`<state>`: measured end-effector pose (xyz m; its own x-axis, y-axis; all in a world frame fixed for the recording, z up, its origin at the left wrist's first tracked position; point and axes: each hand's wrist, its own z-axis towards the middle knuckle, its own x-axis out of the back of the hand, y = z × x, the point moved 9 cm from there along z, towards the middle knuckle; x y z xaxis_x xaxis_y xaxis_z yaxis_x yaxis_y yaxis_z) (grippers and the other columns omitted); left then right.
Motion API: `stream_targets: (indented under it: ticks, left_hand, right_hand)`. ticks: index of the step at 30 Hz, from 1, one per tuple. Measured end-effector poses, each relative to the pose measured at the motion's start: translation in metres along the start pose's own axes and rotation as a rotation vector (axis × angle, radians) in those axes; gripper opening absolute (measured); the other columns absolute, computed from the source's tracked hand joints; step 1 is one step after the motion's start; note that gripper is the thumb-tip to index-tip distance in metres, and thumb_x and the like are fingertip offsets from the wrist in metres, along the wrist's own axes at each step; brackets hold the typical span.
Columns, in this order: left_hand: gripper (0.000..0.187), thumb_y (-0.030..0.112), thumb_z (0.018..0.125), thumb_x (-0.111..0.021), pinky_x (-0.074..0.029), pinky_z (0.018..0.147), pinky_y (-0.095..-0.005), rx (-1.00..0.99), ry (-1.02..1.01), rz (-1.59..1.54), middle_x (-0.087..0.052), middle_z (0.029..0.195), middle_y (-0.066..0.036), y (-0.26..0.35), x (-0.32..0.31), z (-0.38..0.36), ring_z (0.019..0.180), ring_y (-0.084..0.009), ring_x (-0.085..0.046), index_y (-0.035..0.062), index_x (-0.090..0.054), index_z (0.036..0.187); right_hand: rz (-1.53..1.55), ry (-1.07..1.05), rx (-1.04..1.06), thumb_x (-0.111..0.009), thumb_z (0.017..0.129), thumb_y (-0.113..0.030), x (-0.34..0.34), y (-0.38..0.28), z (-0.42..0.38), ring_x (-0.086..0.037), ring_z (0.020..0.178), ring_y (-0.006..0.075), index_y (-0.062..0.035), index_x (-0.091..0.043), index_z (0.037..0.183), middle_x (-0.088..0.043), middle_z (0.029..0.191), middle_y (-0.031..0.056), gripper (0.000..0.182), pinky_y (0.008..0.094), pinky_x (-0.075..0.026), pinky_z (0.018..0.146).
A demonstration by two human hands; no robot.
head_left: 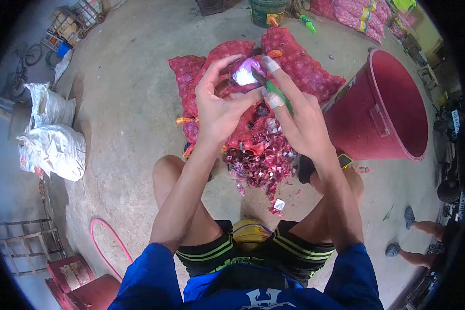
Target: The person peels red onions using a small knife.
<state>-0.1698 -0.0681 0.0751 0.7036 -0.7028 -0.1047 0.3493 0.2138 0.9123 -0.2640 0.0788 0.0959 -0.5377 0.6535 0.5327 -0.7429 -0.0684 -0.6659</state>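
My left hand (217, 108) is closed around a red onion (242, 73), gripping it between thumb and fingers in front of me. Bright light falls on the onion, whose purple skin shows a pale patch. In my right hand (305, 121) is a small knife with a green handle (278, 94). Its dark blade meets the right side of the onion. White wraps cover some right fingertips. Beneath my hands, loose onion skins (263, 168) are heaped on the floor beside red net bags of onions (299, 64).
A large red bin (346, 121) stands right of the bags, a phone (344, 160) near its base. White sacks (59, 150) sit at left, and a pink hose (94, 235) curves below. A green bucket (268, 14) is at the back. Another person's legs (423, 227) show at right.
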Motion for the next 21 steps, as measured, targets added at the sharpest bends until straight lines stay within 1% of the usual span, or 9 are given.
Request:
stream_targets:
  ticks: [4,7,9,10,12,13,14,19,21]
  left_hand:
    - [0.072,-0.005,0.079,-0.095,-0.063,0.092,-0.0293,0.045,-0.032,-0.004,-0.072,0.132,-0.008,-0.001,-0.003,-0.001,0.114,-0.0147,-0.072,0.0026,-0.064,0.144]
    - [0.077,-0.007,0.080,-0.093,-0.062,0.098,-0.0321,0.117,-0.099,-0.172,-0.071,0.136,-0.009,-0.004,-0.009,-0.002,0.118,-0.0164,-0.072,0.0027,-0.060,0.149]
    - [0.077,-0.006,0.084,-0.090,-0.060,0.106,-0.0353,0.110,-0.184,-0.280,-0.069,0.138,-0.009,-0.009,-0.014,-0.002,0.122,-0.0184,-0.071,0.0029,-0.056,0.153]
    - [0.075,-0.003,0.090,-0.085,-0.057,0.111,-0.0374,0.208,-0.206,-0.390,-0.067,0.142,-0.009,-0.016,-0.018,-0.005,0.127,-0.0196,-0.069,0.0039,-0.052,0.157]
    - [0.071,0.009,0.102,-0.076,-0.055,0.117,-0.0413,0.321,-0.210,-0.523,-0.063,0.150,-0.010,-0.025,-0.022,-0.010,0.136,-0.0227,-0.065,0.0058,-0.042,0.164]
    - [0.071,0.009,0.102,-0.076,-0.055,0.117,-0.0413,0.321,-0.207,-0.522,-0.063,0.150,-0.010,-0.028,-0.021,-0.010,0.136,-0.0227,-0.065,0.0058,-0.042,0.164]
    - [0.072,0.011,0.102,-0.075,-0.055,0.117,-0.0419,0.359,-0.185,-0.577,-0.062,0.151,-0.009,-0.033,-0.020,-0.010,0.137,-0.0228,-0.065,0.0060,-0.041,0.165]
    - [0.074,0.005,0.100,-0.078,-0.058,0.115,-0.0409,0.429,-0.224,-0.775,-0.063,0.150,-0.011,-0.030,-0.020,-0.009,0.134,-0.0225,-0.067,0.0060,-0.043,0.165]
    - [0.075,0.005,0.101,-0.076,-0.059,0.113,-0.0405,0.343,-0.333,-0.828,-0.063,0.151,-0.011,-0.016,-0.025,-0.010,0.134,-0.0226,-0.067,0.0062,-0.041,0.166]
  right_hand:
    - [-0.024,0.041,0.033,-0.062,0.109,-0.016,-0.002,0.002,0.001,-0.073,0.078,0.0445,-0.0111,-0.050,0.165,-0.077,0.099,0.0252,0.057,0.0463,-0.057,0.074]
    - [0.092,0.062,-0.111,-0.061,0.110,-0.015,0.006,0.015,0.004,-0.075,0.074,0.0376,-0.0099,-0.054,0.162,-0.078,0.100,0.0242,0.052,0.0429,-0.057,0.074]
    - [0.189,0.012,-0.272,-0.059,0.111,-0.015,0.009,0.034,0.002,-0.075,0.077,0.0286,-0.0080,-0.057,0.159,-0.078,0.104,0.0242,0.048,0.0399,-0.059,0.078]
    - [0.287,-0.007,-0.244,-0.058,0.112,-0.016,0.008,0.026,0.004,-0.074,0.080,0.0203,-0.0074,-0.057,0.160,-0.079,0.115,0.0242,0.048,0.0388,-0.059,0.083]
    - [0.239,-0.016,-0.140,-0.058,0.112,-0.016,0.007,0.016,0.004,-0.074,0.085,0.0192,-0.0074,-0.057,0.160,-0.078,0.121,0.0232,0.048,0.0384,-0.059,0.086]
    - [0.193,-0.020,-0.034,-0.058,0.112,-0.016,0.007,0.006,0.005,-0.074,0.090,0.0181,-0.0074,-0.057,0.160,-0.077,0.128,0.0223,0.048,0.0380,-0.059,0.089]
    - [0.207,-0.028,-0.098,-0.057,0.113,-0.015,0.006,0.009,0.005,-0.073,0.102,0.0166,-0.0037,-0.057,0.159,-0.073,0.144,0.0182,0.047,0.0381,-0.057,0.095]
    - [0.447,0.131,-0.207,-0.054,0.116,-0.013,0.018,0.052,0.004,-0.062,0.098,0.0082,0.0006,-0.052,0.162,-0.069,0.141,0.0052,0.048,0.0262,-0.053,0.084]
    - [0.499,0.162,-0.264,-0.053,0.116,-0.013,0.023,0.065,0.002,-0.055,0.093,0.0055,-0.0017,-0.048,0.166,-0.066,0.127,-0.0017,0.051,0.0214,-0.048,0.078]
